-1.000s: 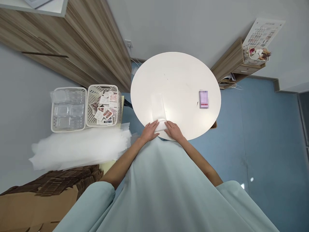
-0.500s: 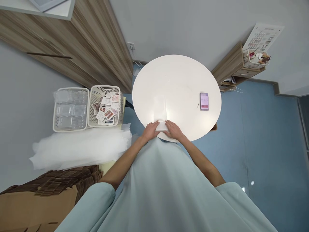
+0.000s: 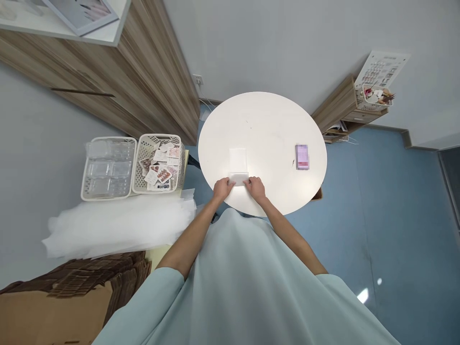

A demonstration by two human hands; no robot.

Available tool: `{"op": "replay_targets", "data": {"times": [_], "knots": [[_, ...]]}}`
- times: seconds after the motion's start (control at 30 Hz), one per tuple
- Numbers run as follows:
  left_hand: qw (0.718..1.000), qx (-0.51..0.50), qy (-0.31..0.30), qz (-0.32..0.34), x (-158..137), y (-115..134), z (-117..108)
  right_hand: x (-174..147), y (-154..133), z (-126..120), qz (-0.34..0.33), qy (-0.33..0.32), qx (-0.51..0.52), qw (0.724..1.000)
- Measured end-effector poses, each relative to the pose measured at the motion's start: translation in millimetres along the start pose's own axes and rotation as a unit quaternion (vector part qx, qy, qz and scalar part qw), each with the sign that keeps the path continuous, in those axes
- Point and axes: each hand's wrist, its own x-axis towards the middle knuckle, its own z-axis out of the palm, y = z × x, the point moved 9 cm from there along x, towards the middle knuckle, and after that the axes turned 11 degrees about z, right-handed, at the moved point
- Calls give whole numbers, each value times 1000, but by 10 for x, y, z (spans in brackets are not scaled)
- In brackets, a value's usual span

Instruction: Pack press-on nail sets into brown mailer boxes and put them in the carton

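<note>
On the near part of the white round table, my left hand and my right hand grip the two ends of a small flat whitish packet. The thumbs press its near edge and the fingers curl over its sides, so both hands are closed on it. From its far edge a thin translucent white sheet runs away from me, flat on the tabletop. What lies inside the packet cannot be made out.
A purple box lies on the table's right side. To the left stand a basket of clear plastic cases and a basket of printed cards. Nearer me are a pile of white translucent sheets and stacked brown cardboard.
Both hands have moved the packet away from me, folding it onto the sheet. Less of the sheet now lies flat beyond it. The camera view has shifted slightly.
</note>
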Motion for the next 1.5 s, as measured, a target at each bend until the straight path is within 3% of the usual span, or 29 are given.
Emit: {"op": "replay_targets", "data": {"times": [0.1, 0.17, 0.27, 0.33, 0.4, 0.53, 0.67, 0.87, 1.0, 1.2, 1.33, 1.5], "knots": [[999, 15, 12, -27, 14, 7, -16, 78, 49, -27, 42, 11, 7, 999], [998, 32, 43, -18, 20, 60, -64, 116, 17, -74, 34, 34, 5, 999], [991, 74, 66, 90, 75, 306, -79, 137, -189, -111, -64, 51, -19, 996], [981, 87, 36, 171, 112, 467, 0, 122, -330, -59, -141, 24, -46, 989], [973, 89, 4, 211, 130, 534, 70, 97, -388, -2, -186, -8, -67, 980], [964, 101, -23, 244, 7, 508, 110, -42, -334, 66, -219, -32, -90, 971], [954, 96, -54, 279, -356, 399, 186, -387, -208, 174, -249, -32, -94, 963], [962, 50, -87, 256, -660, 218, 302, -731, -72, 269, -259, -40, -70, 962], [976, 13, -62, 210, -504, 184, 236, -638, -83, 186, -237, -40, -49, 969], [991, -41, -15, 126, -195, 114, 52, -307, -16, 86, -90, -27, 8, 996], [999, -18, 3, 38, -67, 0, 1, -134, -10, 70, -43, -8, 71, 997], [999, 30, 10, 35, -6, 57, -6, 48, 62, 73, 14, 15, 139, 990]]}}
